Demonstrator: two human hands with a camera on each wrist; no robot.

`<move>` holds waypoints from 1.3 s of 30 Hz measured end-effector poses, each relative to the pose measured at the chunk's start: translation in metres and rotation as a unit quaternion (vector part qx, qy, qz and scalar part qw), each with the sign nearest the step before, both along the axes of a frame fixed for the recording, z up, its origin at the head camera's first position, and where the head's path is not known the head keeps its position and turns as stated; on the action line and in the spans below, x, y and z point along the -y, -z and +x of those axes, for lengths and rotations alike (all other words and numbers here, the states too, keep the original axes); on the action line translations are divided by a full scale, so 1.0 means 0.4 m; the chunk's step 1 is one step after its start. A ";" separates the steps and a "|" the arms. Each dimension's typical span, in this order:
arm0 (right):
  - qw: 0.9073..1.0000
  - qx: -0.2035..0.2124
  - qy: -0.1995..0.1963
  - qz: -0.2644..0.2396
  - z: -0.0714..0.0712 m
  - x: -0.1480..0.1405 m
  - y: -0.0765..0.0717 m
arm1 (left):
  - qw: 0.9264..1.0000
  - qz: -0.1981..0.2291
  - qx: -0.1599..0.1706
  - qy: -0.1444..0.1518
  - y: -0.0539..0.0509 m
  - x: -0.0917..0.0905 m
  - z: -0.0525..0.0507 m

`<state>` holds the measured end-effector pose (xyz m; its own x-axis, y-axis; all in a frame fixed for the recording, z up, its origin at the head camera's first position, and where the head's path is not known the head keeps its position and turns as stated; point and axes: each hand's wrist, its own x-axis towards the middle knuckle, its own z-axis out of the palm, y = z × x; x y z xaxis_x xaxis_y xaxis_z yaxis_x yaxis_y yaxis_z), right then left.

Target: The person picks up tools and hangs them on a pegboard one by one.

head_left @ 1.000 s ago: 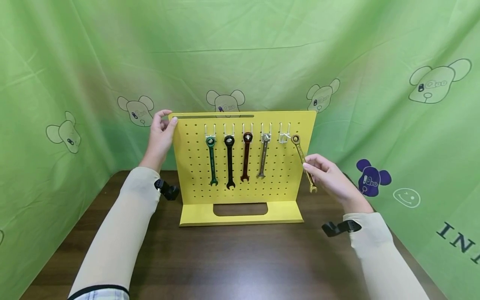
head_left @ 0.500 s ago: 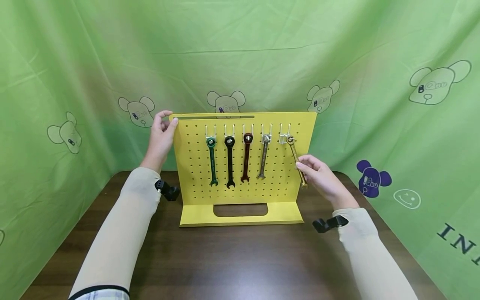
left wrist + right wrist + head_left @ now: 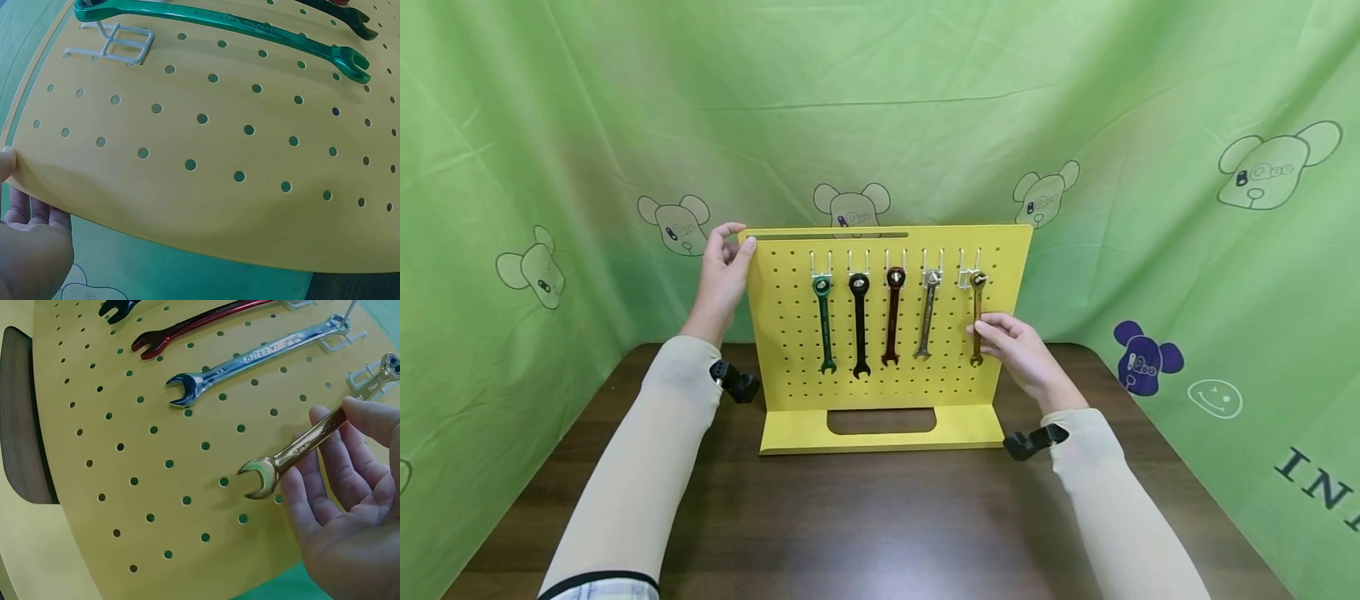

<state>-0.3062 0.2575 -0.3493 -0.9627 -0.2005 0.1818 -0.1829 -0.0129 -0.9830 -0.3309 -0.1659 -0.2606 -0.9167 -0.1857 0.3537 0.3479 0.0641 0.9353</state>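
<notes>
A yellow pegboard point(image 3: 797, 333) stands upright on the table, and my left hand point(image 3: 722, 271) pinches its upper left corner between thumb and fingers. My right hand point(image 3: 1015, 346) holds a gold combination wrench point(image 3: 977, 333) by its shaft, thumb on one side and fingers on the other. The wrench hangs nearly vertical, its ring end at the rightmost white hook point(image 3: 965, 279); whether the hook passes through the ring I cannot tell. To its left hang a green wrench point(image 3: 825, 333), a black wrench point(image 3: 860, 329), a red wrench point(image 3: 892, 325) and a silver wrench point(image 3: 927, 317).
The board's yellow base point(image 3: 797, 429) has a slot cut in it and rests on a dark wooden table point(image 3: 865, 517). Green printed cloth point(image 3: 925, 108) surrounds the table at the back and sides.
My right hand has moved left with the gold wrench, bringing its ring end to the rightmost hook. The wrench has turned from slanted to nearly vertical. My left hand stays on the corner.
</notes>
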 end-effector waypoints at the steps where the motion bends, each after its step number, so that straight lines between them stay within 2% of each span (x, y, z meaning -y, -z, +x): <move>1: 1.000 0.001 -0.002 -0.001 -0.002 0.003 0.000 | 1.000 0.002 0.000 0.002 0.000 0.001 0.000; 11: 0.999 0.020 -0.016 -0.022 -0.008 0.015 0.003 | 1.000 0.002 0.002 -0.002 -0.001 -0.001 0.000; 19: 1.000 0.022 -0.009 -0.002 -0.001 0.003 0.000 | 1.000 0.003 0.000 -0.001 -0.003 -0.002 -0.004; 26: 1.000 0.023 -0.021 0.003 0.007 -0.020 0.012 | 1.000 0.015 0.003 0.002 -0.005 -0.003 -0.004; 34: 0.999 0.029 -0.020 0.034 0.016 -0.039 0.019 | 1.000 0.020 0.002 -0.004 -0.007 -0.004 0.000; 39: 0.998 0.024 -0.016 0.064 0.024 -0.043 0.016 | 0.999 0.040 0.004 0.010 -0.001 0.002 0.003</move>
